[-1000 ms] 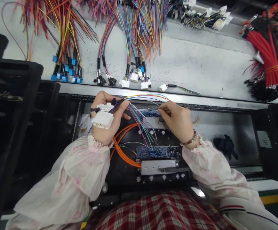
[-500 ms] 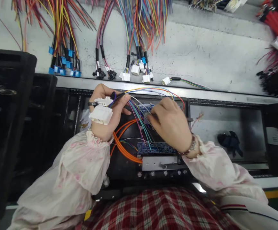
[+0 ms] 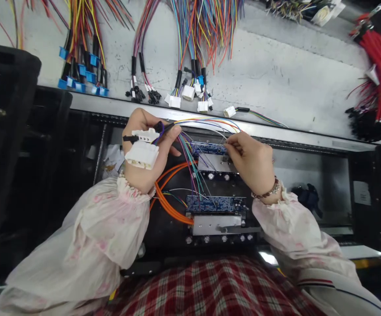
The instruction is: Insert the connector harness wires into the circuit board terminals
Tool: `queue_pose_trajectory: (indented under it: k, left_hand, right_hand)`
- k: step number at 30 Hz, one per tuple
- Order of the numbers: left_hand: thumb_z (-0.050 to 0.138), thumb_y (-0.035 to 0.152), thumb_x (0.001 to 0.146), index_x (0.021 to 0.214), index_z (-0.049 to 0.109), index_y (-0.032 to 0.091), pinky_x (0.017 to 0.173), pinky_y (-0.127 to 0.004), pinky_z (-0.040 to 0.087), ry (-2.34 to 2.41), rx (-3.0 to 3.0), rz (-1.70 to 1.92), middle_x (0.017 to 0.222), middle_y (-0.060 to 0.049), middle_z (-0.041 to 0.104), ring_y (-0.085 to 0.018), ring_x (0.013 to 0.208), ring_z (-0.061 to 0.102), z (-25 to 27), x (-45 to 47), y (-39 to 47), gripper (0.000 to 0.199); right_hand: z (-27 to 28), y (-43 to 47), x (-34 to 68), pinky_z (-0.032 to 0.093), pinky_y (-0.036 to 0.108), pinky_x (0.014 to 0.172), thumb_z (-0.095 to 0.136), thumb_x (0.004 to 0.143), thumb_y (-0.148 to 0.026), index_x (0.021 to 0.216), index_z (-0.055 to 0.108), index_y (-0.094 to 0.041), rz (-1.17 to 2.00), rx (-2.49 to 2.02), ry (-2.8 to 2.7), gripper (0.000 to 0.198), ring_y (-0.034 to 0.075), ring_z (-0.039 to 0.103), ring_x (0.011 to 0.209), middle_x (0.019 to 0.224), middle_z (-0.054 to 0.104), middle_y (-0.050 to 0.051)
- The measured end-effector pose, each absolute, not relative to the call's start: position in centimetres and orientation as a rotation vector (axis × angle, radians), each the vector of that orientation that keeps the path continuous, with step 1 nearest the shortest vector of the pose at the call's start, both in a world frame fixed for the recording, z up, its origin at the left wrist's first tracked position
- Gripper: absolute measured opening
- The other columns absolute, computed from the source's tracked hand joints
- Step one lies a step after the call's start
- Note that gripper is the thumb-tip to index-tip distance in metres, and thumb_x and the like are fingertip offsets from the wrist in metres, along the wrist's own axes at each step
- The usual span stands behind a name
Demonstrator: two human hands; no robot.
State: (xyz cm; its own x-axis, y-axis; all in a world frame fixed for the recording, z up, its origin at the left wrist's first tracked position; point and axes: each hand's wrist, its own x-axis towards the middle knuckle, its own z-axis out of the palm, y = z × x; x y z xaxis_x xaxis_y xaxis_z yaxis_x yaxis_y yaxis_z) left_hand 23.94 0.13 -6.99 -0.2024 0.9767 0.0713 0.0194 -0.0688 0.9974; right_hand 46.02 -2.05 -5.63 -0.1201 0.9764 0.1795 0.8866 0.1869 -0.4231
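Note:
My left hand (image 3: 151, 145) is closed around the black-sleeved neck of a wire harness (image 3: 167, 129). Its white connectors (image 3: 141, 154) lie over the palm and wrist side. From the grip, yellow, red, blue and white wires arc right to my right hand (image 3: 251, 160), whose thumb and fingers pinch their far part. Other purple, teal and grey wires (image 3: 193, 169) of the harness hang loose below. Beneath the hands are two blue circuit boards with metal plates, the upper board (image 3: 210, 149) and the lower board (image 3: 215, 205), both in a black tray.
Thick orange cables (image 3: 169, 208) curve into the boards from the left. On the grey bench behind lie bundled harnesses with blue connectors (image 3: 83, 74), others with white connectors (image 3: 175, 102), one single harness (image 3: 230, 111), and a red wire bundle (image 3: 379, 66). Black cases (image 3: 6, 131) stand at left.
My right hand has moved right from over the upper board, uncovering its metal plate, and now pinches the arcing wires. My left hand keeps its hold on the harness. The view has shifted slightly.

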Motion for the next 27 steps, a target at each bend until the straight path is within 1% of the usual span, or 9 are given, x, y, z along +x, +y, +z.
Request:
queue_pose_trajectory:
  k: [4, 9, 14, 17, 20, 22, 25, 27]
  left_hand:
    - [0.086, 0.029, 0.071, 0.077, 0.054, 0.023, 0.034, -0.023, 0.051, 1.302, 1.117, 1.420, 0.075, 0.002, 0.064, -0.013, 0.048, 0.064, -6.92, 23.85, 0.03, 0.034]
    - [0.088, 0.032, 0.069, 0.077, 0.053, 0.022, 0.031, -0.020, 0.047, 1.340, 1.136, 1.385, 0.076, 0.002, 0.067, -0.012, 0.042, 0.062, -6.89, 23.81, 0.07, 0.037]
    - [0.086, 0.033, 0.071, 0.076, 0.053, 0.023, 0.034, -0.022, 0.052, 1.349, 1.156, 1.411, 0.073, 0.003, 0.067, -0.012, 0.048, 0.064, -6.72, 24.05, 0.03, 0.035]
    - [0.087, 0.032, 0.071, 0.076, 0.052, 0.024, 0.034, -0.025, 0.054, 1.348, 1.158, 1.426, 0.073, 0.004, 0.065, -0.013, 0.048, 0.064, -6.66, 24.11, 0.04, 0.036]
    - [0.086, 0.030, 0.071, 0.077, 0.052, 0.025, 0.034, -0.025, 0.053, 1.370, 1.173, 1.411, 0.074, 0.004, 0.063, -0.013, 0.054, 0.066, -6.67, 24.04, 0.03, 0.035]
    - [0.086, 0.032, 0.071, 0.076, 0.053, 0.025, 0.034, -0.026, 0.053, 1.388, 1.180, 1.398, 0.075, 0.004, 0.063, -0.014, 0.056, 0.066, -6.73, 23.97, 0.04, 0.034]
    - [0.087, 0.033, 0.070, 0.077, 0.053, 0.024, 0.035, -0.027, 0.053, 1.403, 1.175, 1.401, 0.075, 0.004, 0.064, -0.015, 0.054, 0.066, -6.85, 23.93, 0.06, 0.036]
    - [0.087, 0.032, 0.070, 0.079, 0.052, 0.022, 0.035, -0.025, 0.052, 1.395, 1.182, 1.410, 0.075, 0.005, 0.064, -0.013, 0.051, 0.065, -6.87, 23.99, 0.07, 0.037]
  right_hand:
    - [-5.66, -2.21, 46.25, 0.044, 0.025, 0.063, 0.061, 0.086, -0.020, 0.084, 0.065, -0.019, 0.316, -1.742, -2.026, 0.004, 0.014, 0.068, 0.069, 0.074, 0.071, 0.000]
    - [-5.82, -2.16, 46.23, 0.046, 0.026, 0.065, 0.057, 0.087, -0.022, 0.084, 0.064, -0.020, 0.382, -1.749, -1.991, 0.008, 0.014, 0.068, 0.069, 0.074, 0.071, 0.000]
    - [-5.82, -1.99, 46.13, 0.045, 0.026, 0.063, 0.059, 0.085, -0.019, 0.083, 0.064, -0.020, 0.302, -1.753, -1.999, 0.006, 0.014, 0.067, 0.068, 0.073, 0.070, 0.000]
    - [-5.79, -1.96, 46.23, 0.046, 0.026, 0.063, 0.059, 0.085, -0.019, 0.084, 0.064, -0.020, 0.312, -1.751, -2.027, 0.006, 0.014, 0.068, 0.069, 0.074, 0.071, 0.000]
    - [-5.84, -2.01, 46.41, 0.048, 0.027, 0.063, 0.058, 0.086, -0.019, 0.086, 0.064, -0.020, 0.314, -1.739, -2.038, 0.006, 0.015, 0.068, 0.070, 0.075, 0.071, 0.000]
    - [-5.90, -2.06, 46.50, 0.048, 0.027, 0.063, 0.058, 0.086, -0.018, 0.087, 0.064, -0.021, 0.301, -1.734, -2.039, 0.006, 0.014, 0.068, 0.069, 0.076, 0.071, 0.000]
    - [-5.99, -1.98, 46.49, 0.048, 0.026, 0.063, 0.059, 0.086, -0.018, 0.087, 0.064, -0.020, 0.285, -1.731, -2.044, 0.006, 0.014, 0.068, 0.069, 0.076, 0.071, 0.000]
    - [-6.06, -1.74, 46.37, 0.047, 0.027, 0.063, 0.059, 0.086, -0.017, 0.087, 0.064, -0.020, 0.270, -1.744, -2.056, 0.006, 0.015, 0.068, 0.069, 0.076, 0.071, 0.001]
